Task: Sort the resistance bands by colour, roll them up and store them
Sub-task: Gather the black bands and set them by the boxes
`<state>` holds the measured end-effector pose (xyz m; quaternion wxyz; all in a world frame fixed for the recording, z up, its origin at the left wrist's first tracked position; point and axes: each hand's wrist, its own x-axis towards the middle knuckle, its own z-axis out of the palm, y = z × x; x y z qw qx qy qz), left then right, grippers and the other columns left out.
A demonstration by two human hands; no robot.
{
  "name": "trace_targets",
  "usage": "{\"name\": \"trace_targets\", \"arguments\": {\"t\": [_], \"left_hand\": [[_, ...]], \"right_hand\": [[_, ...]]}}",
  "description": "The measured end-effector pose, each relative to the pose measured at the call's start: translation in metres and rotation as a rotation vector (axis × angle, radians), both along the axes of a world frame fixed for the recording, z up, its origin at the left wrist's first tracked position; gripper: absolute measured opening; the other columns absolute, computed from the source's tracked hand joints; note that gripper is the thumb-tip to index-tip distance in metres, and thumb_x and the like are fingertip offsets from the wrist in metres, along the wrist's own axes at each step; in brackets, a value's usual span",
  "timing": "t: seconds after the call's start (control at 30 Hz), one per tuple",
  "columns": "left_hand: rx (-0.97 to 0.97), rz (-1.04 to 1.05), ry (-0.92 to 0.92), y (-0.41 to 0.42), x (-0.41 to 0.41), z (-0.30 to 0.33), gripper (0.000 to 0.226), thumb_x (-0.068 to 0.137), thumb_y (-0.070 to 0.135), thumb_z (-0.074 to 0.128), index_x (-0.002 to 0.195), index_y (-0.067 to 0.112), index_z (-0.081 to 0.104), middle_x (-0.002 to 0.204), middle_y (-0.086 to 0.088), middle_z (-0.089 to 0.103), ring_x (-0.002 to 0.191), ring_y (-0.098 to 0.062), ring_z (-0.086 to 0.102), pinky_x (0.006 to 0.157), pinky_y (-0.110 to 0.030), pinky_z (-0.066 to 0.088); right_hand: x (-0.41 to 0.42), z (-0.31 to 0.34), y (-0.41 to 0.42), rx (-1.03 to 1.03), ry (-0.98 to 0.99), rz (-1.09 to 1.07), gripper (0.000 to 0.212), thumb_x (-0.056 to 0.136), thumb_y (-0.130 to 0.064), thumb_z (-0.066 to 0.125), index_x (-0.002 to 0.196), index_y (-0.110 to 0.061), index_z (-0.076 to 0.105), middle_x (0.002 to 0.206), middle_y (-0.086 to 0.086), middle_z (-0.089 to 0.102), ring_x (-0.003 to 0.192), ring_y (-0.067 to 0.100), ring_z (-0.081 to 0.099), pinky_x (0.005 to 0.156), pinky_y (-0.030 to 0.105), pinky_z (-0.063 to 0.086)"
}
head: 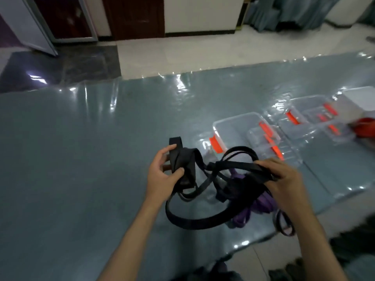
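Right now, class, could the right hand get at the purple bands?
Probably not at once: the right hand is gripping black bands, and these lie tangled over the purple bands beneath it.

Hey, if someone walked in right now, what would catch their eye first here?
Probably the tangle of black resistance bands held up mid-frame between the left hand and right hand, over a shiny grey-blue mat. Next, the purple bands bunched beneath them, and the clear plastic boxes with orange latches lined up on the right.
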<state>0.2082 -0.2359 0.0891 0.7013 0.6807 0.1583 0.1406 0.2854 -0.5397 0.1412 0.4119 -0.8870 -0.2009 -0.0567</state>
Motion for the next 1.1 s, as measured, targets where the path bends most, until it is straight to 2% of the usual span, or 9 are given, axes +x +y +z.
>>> {"name": "trace_targets", "arguments": {"t": [0.1, 0.27, 0.37, 0.47, 0.67, 0.83, 0.93, 1.0, 1.1], "left_hand": [[-0.006, -0.067, -0.015, -0.05, 0.019, 0.009, 0.068, 0.084, -0.013, 0.073, 0.128, 0.038, 0.065, 0.116, 0.007, 0.078, 0.099, -0.021, 0.075, 0.078, -0.034, 0.064], [-0.018, -0.17, -0.047, -0.131, 0.045, 0.029, 0.067, 0.084, -0.014, 0.073, 0.129, 0.034, 0.064, 0.12, 0.005, 0.077, 0.102, -0.024, 0.075, 0.088, -0.044, 0.064], [-0.049, -0.156, -0.083, -0.183, 0.066, 0.044, 0.065, 0.078, -0.008, 0.076, 0.128, 0.032, 0.063, 0.121, 0.003, 0.076, 0.098, -0.017, 0.075, 0.085, -0.033, 0.063], [-0.075, -0.132, -0.128, -0.236, 0.09, 0.058, 0.066, 0.076, -0.009, 0.075, 0.127, 0.032, 0.064, 0.117, 0.0, 0.076, 0.093, -0.011, 0.072, 0.081, -0.024, 0.058], [-0.038, -0.143, -0.201, -0.333, 0.137, 0.08, 0.066, 0.075, 0.002, 0.077, 0.127, 0.04, 0.065, 0.12, -0.001, 0.076, 0.094, -0.018, 0.074, 0.084, -0.038, 0.063], [-0.029, -0.207, -0.228, -0.403, 0.177, 0.083, 0.066, 0.077, -0.002, 0.076, 0.13, 0.037, 0.064, 0.12, -0.002, 0.076, 0.096, -0.022, 0.074, 0.078, -0.031, 0.063], [-0.016, -0.253, -0.209, -0.439, 0.203, 0.076, 0.067, 0.078, -0.003, 0.077, 0.132, 0.035, 0.063, 0.12, -0.002, 0.076, 0.096, -0.024, 0.075, 0.082, -0.038, 0.065], [-0.029, -0.269, -0.197, -0.462, 0.223, 0.07, 0.067, 0.078, -0.003, 0.076, 0.132, 0.034, 0.063, 0.12, -0.004, 0.076, 0.097, -0.025, 0.076, 0.084, -0.043, 0.065], [-0.065, -0.255, -0.182, -0.491, 0.255, 0.061, 0.067, 0.077, -0.001, 0.077, 0.131, 0.035, 0.063, 0.121, -0.004, 0.075, 0.098, -0.027, 0.076, 0.081, -0.037, 0.064]], "right_hand": [[-0.004, 0.008, -0.046, 0.048, 0.002, -0.075, 0.059, 0.065, 0.008, 0.071, 0.1, -0.04, 0.074, 0.098, -0.019, 0.072, 0.093, -0.008, 0.067, 0.087, 0.007, 0.047], [0.003, 0.008, -0.135, 0.101, -0.01, -0.171, 0.081, 0.064, 0.03, 0.068, 0.103, -0.041, 0.073, 0.102, -0.029, 0.07, 0.096, -0.007, 0.067, 0.088, 0.007, 0.047], [0.015, 0.013, -0.183, 0.199, -0.006, -0.189, 0.073, 0.068, 0.018, 0.067, 0.102, -0.046, 0.073, 0.1, -0.021, 0.073, 0.095, -0.005, 0.068, 0.088, 0.009, 0.048], [0.033, 0.016, -0.232, 0.236, -0.011, -0.173, 0.074, 0.07, 0.027, 0.069, 0.101, -0.04, 0.073, 0.094, -0.008, 0.072, 0.093, 0.009, 0.07, 0.086, 0.016, 0.051], [0.067, 0.031, -0.32, 0.312, -0.064, -0.206, 0.073, 0.072, 0.027, 0.069, 0.1, -0.04, 0.074, 0.099, -0.007, 0.074, 0.091, 0.007, 0.069, 0.086, 0.023, 0.055], [0.093, 0.029, -0.389, 0.35, -0.072, -0.274, 0.069, 0.074, 0.02, 0.073, 0.101, -0.043, 0.075, 0.099, -0.017, 0.073, 0.094, 0.012, 0.069, 0.086, 0.018, 0.054], [0.113, 0.019, -0.424, 0.352, -0.077, -0.323, 0.064, 0.076, 0.014, 0.079, 0.1, -0.045, 0.076, 0.098, -0.016, 0.073, 0.09, 0.012, 0.068, 0.084, 0.013, 0.051], [0.129, 0.011, -0.447, 0.356, -0.062, -0.352, 0.062, 0.076, 0.014, 0.08, 0.1, -0.044, 0.077, 0.097, -0.014, 0.074, 0.089, 0.013, 0.069, 0.083, 0.016, 0.053], [0.158, -0.001, -0.477, 0.342, -0.023, -0.353, 0.062, 0.075, 0.017, 0.078, 0.103, -0.038, 0.08, 0.1, -0.01, 0.075, 0.094, 0.014, 0.072, 0.086, 0.02, 0.055]]}}
